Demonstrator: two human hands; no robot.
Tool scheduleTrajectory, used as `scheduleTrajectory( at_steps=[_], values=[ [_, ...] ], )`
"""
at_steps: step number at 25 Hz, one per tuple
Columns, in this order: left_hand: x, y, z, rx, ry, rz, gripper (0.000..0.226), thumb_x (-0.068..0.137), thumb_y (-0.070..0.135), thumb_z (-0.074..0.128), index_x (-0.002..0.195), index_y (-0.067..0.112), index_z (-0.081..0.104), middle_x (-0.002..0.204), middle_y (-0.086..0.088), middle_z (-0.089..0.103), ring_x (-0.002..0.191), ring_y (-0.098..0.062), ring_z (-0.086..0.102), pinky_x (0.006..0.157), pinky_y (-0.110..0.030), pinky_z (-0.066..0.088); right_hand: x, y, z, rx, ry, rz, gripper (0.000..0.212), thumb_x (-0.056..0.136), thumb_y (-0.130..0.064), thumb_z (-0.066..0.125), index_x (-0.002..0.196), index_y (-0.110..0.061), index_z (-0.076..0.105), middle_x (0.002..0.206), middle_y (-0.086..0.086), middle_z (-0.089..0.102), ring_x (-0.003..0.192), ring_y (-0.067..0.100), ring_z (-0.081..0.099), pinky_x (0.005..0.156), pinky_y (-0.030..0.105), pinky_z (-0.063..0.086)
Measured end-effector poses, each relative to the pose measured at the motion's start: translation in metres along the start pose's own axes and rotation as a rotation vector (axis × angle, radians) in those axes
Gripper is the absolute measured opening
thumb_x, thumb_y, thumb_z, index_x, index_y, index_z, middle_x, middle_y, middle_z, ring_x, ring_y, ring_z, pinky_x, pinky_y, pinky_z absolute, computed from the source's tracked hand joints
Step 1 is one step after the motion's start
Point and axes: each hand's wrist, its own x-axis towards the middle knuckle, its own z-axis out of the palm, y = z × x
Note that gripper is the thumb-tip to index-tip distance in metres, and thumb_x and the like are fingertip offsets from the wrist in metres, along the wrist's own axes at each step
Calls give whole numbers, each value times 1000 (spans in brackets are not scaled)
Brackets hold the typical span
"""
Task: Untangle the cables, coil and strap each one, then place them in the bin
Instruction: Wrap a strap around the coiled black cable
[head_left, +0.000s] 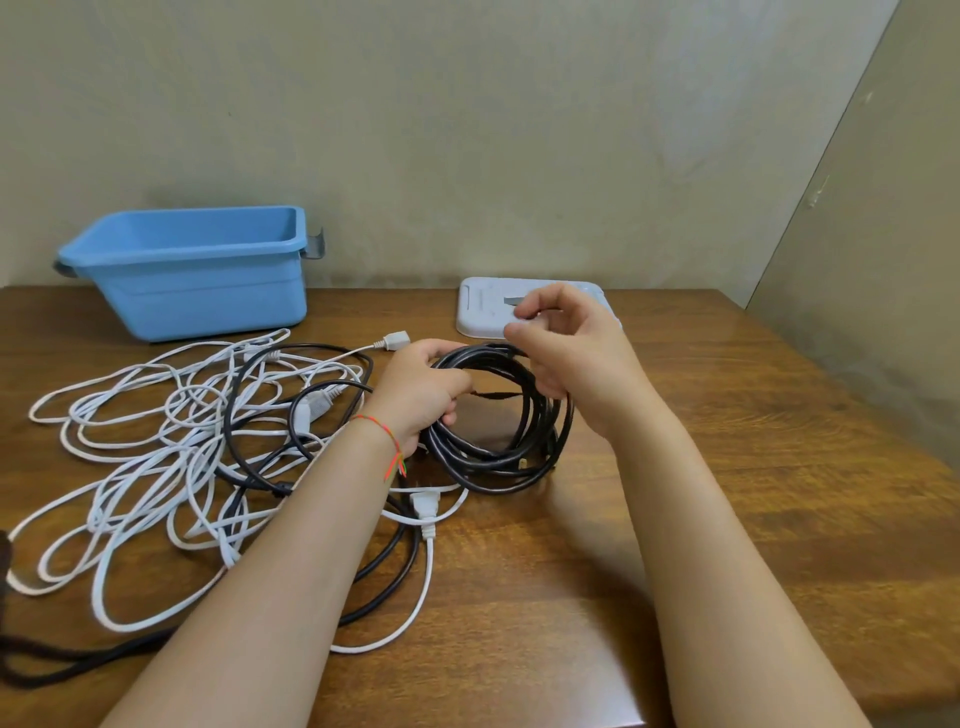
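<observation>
A coiled black cable (498, 457) stands on edge at the table's middle. My left hand (421, 389) grips the coil's left side, and a thin dark strap runs across the loop from it. My right hand (566, 353) holds the coil's upper right, fingers curled round its strands. To the left lies a tangle of white cables (156, 457) mixed with another black cable (244, 441). The blue bin (197, 270) sits at the back left against the wall, with nothing visible in it.
A white flat lid-like object (483, 312) lies behind my right hand. A white plug (426, 506) rests under my left wrist. A dark cord (62, 660) trails off the table's left front. Walls close the back and right. The wooden table (727, 467) shows bare on the right.
</observation>
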Motion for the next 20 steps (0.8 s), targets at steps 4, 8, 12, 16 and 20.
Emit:
scheduleTrajectory(
  at_steps=[4,8,12,16,20],
  values=[
    [-1,0,3,0,42,17,39,87,-3,58,122,14,61,74,-6,58,47,-10,44,45,-25,39,-2,4,5,-770,-104,-15,20,81,-35,75,95,-25,64,79,-7,63,69,9,58,59,23,48],
    [-1,-2,3,-84,71,-36,36,88,-6,56,122,6,61,75,-7,54,46,-9,41,41,-21,37,-4,10,20,-1043,-165,-50,24,82,-36,74,96,-27,58,95,-8,66,89,14,62,78,34,55],
    [-1,-2,0,-144,31,-77,20,90,-3,60,109,3,66,77,-8,55,45,-7,40,40,-19,37,-5,5,27,-1201,-140,-151,7,94,-30,60,99,-31,64,95,-4,65,87,20,61,72,33,52],
    [-3,1,-2,-202,-27,-64,21,92,16,68,110,5,68,80,-4,51,47,-6,41,42,-19,38,1,5,26,-1419,-136,-254,15,99,-23,52,106,-27,65,89,-7,56,83,17,46,72,29,36],
    [-2,5,-1,-218,-11,-88,24,97,28,60,110,8,66,83,-8,52,46,-9,42,42,-22,38,2,9,32,-1480,-189,-310,18,97,-16,54,107,-25,66,91,-7,54,90,17,33,78,30,26]
  ],
)
